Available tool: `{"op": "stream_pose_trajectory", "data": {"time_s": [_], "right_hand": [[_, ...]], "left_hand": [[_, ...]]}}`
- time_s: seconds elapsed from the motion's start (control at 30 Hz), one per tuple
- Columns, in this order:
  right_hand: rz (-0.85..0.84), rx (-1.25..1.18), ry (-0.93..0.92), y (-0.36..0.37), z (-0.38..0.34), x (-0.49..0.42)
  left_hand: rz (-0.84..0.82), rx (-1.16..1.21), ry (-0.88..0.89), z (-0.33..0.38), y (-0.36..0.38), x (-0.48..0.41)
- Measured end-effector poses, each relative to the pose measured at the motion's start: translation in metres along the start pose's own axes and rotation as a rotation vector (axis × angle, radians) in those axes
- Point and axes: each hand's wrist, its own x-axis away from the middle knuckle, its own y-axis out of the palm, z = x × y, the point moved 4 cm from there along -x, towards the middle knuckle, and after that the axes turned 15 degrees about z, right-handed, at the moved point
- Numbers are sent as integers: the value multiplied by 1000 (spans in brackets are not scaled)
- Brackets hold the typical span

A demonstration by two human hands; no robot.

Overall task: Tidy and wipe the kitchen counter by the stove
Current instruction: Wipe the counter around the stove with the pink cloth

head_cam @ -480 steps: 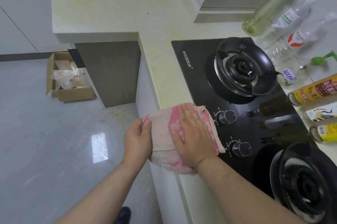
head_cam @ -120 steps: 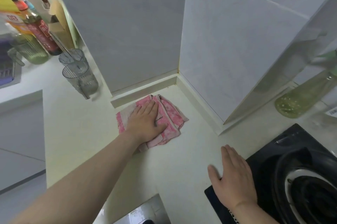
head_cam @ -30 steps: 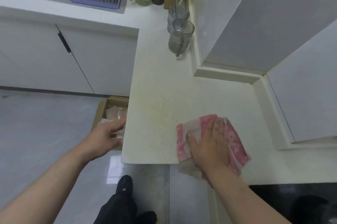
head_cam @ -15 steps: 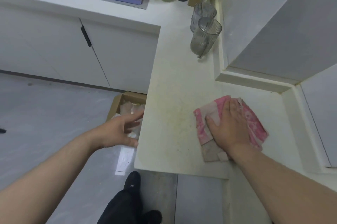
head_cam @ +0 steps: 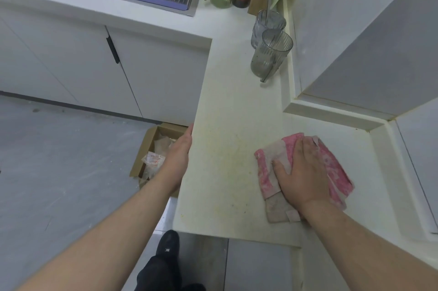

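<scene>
The right hand (head_cam: pixel 302 172), grip apart, presses flat on the cloth (head_cam: pixel 336 172). The left hand (head_cam: pixel 177 155), grip apart too, lines the table (head_cam: pixel 225 106) edge at nine o'clock. Best to wipe across the yellow stain (head_cam: pixel 233 160) toward it, with even pressure.

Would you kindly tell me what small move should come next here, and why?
Probably slide the cloth left toward the edge of the counter. The right hand presses flat on it, yellowish stains and specks lie between it and that edge, and the left hand is held open at the edge, above the cardboard box on the floor.
</scene>
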Motion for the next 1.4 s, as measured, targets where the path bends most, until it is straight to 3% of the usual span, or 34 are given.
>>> {"op": "stream_pose_trajectory", "data": {"time_s": [0.3, 0.47, 0.57, 0.7, 0.8, 0.9, 1.03, 1.2, 1.4], "right_hand": [[-23, -16, -116, 1, -3, -51], [-22, 0, -153, 5, -3, -67], [-38, 14, -162, 2, -7, -57], [-82, -81, -160, -8, -22, -9], [-105, -200, -122, -15, -30, 26], [-91, -266, -51, -16, -32, 36], [-72, -193, -94, -13, -34, 32], [-76, -146, -159, -8, -36, 4], [-75, -121, -191, -2, -39, -50]], "left_hand": [[-68, 55, 37, 4, 5, 0], [-7, -71, 145, 6, 2, -5], [26, -230, 219, 8, -6, -6], [-62, -451, 480, 7, -26, -15], [-171, -656, 562, -1, -37, -27], [-313, -762, 563, 0, -51, -33], [-436, -1177, 582, 14, -65, -46], [-467, -1124, 709, 34, -43, -45], [-515, -1123, 731, 37, -36, -49]]}}
